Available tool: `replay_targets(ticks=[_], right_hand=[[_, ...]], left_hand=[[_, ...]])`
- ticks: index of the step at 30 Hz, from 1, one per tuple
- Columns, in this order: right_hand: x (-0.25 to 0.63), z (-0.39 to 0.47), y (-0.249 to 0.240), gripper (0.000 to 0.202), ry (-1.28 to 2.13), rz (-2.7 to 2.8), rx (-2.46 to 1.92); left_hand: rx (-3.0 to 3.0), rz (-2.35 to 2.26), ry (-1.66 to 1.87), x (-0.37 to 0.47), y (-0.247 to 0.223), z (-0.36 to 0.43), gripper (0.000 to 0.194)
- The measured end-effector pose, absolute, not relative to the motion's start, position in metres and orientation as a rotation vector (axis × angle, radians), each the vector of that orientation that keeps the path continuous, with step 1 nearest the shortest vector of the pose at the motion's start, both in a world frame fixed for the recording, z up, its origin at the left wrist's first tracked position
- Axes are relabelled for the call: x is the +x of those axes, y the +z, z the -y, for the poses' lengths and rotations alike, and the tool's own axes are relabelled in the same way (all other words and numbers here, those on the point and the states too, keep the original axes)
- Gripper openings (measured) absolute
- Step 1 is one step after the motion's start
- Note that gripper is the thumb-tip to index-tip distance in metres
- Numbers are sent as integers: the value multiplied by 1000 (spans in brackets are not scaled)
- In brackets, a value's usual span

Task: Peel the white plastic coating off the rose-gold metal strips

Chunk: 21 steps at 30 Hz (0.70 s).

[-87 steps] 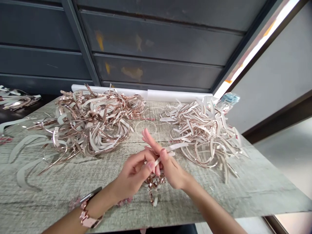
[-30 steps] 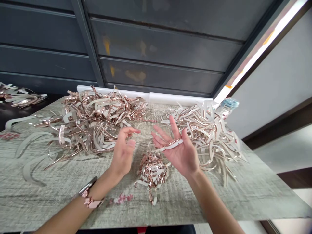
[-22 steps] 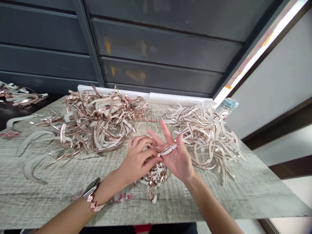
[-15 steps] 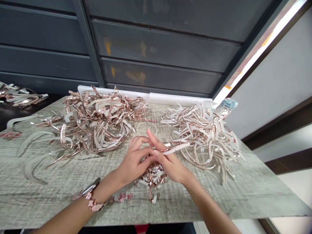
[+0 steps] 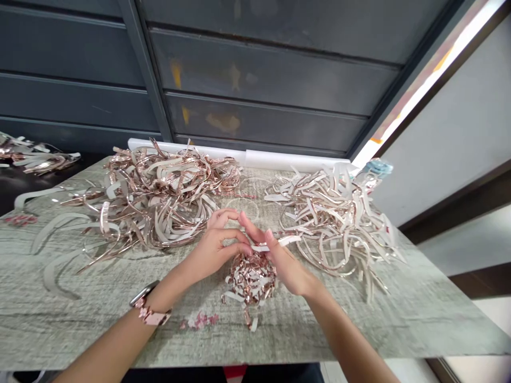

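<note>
A short white and rose-gold foil strip [image 5: 290, 240] lies across my two hands, above the middle of the table. My left hand [image 5: 221, 242] pinches its left end between thumb and fingertips. My right hand [image 5: 288, 268] grips it further along, thumb raised, and the other end sticks out to the right. Directly below my fingers sits a small heap of cut foil bits [image 5: 253, 279], rose-gold and white. Some of my right fingers are hidden behind the strip and the hand.
A large tangle of rose-gold strips [image 5: 159, 197] lies on the left of the table [image 5: 279, 340], with a paler tangle [image 5: 335, 218] on the right. A white roll [image 5: 295, 161] runs along the back edge against dark panels [image 5: 255, 69]. More strips [image 5: 38, 154] lie far left.
My hands have moved slightly apart, and my right thumb has lifted. The strip has slid left between them. More of the small heap of bits shows.
</note>
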State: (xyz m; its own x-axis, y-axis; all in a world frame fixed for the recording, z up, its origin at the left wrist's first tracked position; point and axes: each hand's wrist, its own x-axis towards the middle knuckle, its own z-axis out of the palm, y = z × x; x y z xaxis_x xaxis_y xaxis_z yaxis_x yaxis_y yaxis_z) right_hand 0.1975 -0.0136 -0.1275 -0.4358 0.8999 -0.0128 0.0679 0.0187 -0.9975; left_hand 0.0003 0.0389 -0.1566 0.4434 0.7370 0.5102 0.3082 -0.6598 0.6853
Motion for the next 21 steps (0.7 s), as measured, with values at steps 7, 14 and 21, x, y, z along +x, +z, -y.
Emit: replay_targets(ticks=[7, 14, 21], right_hand=[[201, 9, -127, 59, 1619, 1472, -898], [202, 5, -125, 59, 1713, 1342, -741], [209, 2, -123, 64, 1775, 1209, -651]], left_hand=[[2245, -868, 1123, -3, -160, -46, 17], [2259, -878, 1109, -4, -164, -51, 18], [2260, -868, 1059, -5, -170, -56, 18]])
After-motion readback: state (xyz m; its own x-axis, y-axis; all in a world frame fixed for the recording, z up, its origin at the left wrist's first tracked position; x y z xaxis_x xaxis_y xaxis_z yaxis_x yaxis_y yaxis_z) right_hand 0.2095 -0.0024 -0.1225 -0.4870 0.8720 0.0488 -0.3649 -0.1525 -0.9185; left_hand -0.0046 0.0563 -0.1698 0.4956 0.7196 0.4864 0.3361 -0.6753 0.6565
